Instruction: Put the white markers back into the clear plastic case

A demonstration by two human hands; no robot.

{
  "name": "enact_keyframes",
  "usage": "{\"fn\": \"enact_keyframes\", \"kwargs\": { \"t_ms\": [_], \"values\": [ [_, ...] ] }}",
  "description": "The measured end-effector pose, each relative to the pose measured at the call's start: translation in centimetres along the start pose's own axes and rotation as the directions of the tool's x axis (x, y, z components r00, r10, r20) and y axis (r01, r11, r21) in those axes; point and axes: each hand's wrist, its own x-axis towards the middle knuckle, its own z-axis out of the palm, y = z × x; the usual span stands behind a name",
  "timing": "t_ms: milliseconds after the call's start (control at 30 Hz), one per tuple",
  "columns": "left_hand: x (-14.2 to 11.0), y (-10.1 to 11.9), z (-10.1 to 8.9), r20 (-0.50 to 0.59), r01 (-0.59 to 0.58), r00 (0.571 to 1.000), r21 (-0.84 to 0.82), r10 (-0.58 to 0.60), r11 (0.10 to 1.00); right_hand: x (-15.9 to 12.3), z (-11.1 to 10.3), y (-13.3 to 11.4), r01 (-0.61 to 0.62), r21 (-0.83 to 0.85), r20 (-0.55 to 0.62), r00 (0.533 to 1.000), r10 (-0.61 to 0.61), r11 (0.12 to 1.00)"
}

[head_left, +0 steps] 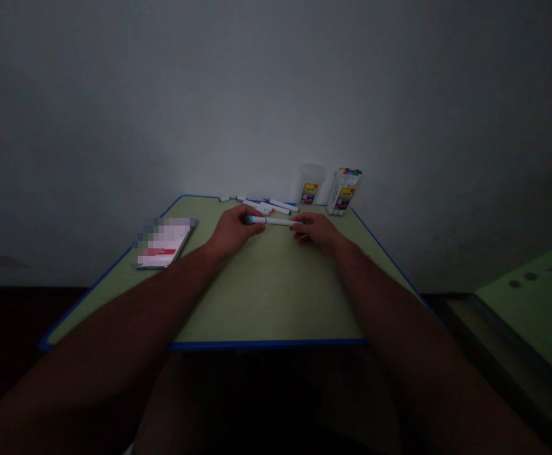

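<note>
A white marker with a blue end lies sideways between my two hands, a little above the table. My left hand closes its fingers on the blue end. At the other end, my right hand pinches the marker between thumb and fingers. Just beyond them, several loose white markers are scattered along the back of the table. My fingers hide a little of each end of the held marker.
The pale green table has a blue edge and stands against a grey wall. A flat pinkish-white item, partly blurred, lies at the left. At the back right stand a clear plastic case and a case of colored markers.
</note>
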Motion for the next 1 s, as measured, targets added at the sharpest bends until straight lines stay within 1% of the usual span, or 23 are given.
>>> {"fn": "enact_keyframes", "kwargs": {
  "t_ms": [267,433,600,833,900,1000],
  "values": [
    [-0.02,-0.36,0.40,0.025,-0.025,0.999,-0.069,0.026,0.997,-0.01,-0.07,0.13,-0.007,-0.003,0.032,0.999,0.007,1.000],
    [0.06,-0.61,0.40,0.030,-0.034,0.999,-0.068,0.036,0.997,-0.15,0.05,-0.04,-0.020,-0.012,0.012,1.000,0.020,1.000],
    [0.22,-1.00,0.19,-0.002,-0.007,1.000,0.017,0.007,1.000,-0.25,0.04,-0.25,-0.005,-0.012,-0.006,1.000,0.005,1.000],
    [0.09,-0.41,-0.23,-0.029,0.060,0.998,0.154,-0.056,0.986,-0.29,0.02,-0.58,0.064,0.054,-0.079,0.995,-0.060,0.997],
    [0.03,-0.41,-0.27,-0.025,0.073,0.997,0.169,-0.069,0.983,-0.21,0.00,-0.55,0.084,0.081,-0.091,0.993,-0.077,0.993],
    [0.01,-0.65,-0.30,-0.017,0.088,0.996,0.167,-0.087,0.982,-0.03,-0.17,-0.38,0.109,0.119,-0.072,0.992,-0.101,0.987]
  ]
}}
